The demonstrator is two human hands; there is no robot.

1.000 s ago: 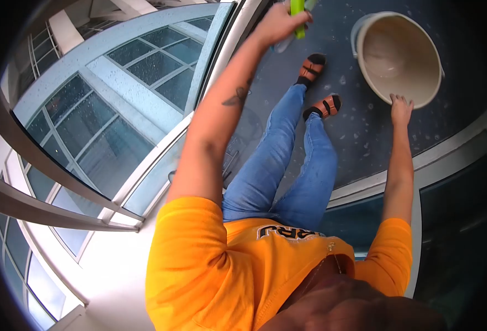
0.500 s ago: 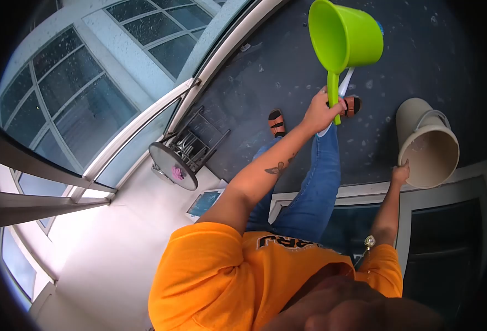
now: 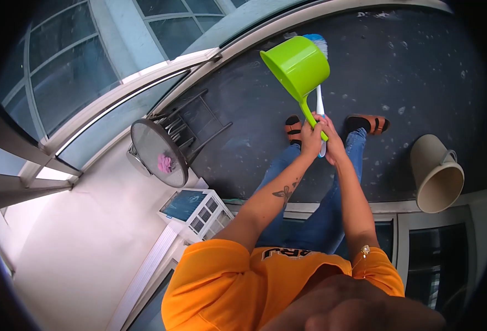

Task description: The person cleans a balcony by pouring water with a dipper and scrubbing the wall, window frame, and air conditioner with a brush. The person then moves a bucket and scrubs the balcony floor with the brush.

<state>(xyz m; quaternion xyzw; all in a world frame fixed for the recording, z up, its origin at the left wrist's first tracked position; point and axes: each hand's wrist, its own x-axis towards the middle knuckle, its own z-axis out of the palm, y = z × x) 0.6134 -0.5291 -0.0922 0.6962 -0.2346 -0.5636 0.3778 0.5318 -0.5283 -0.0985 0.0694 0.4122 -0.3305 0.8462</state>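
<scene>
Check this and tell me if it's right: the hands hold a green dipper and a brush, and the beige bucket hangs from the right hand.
Not quite: the beige bucket rests on the floor, apart from both hands, as the head view shows. The hands do hold a green dipper and a brush.

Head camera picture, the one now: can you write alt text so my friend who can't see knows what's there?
Two hands, close together, hold a green dipper and a white-and-blue brush above a dark floor speckled with marks. A beige bucket is to the right, and a round table with something pink on it is to the left.
</scene>
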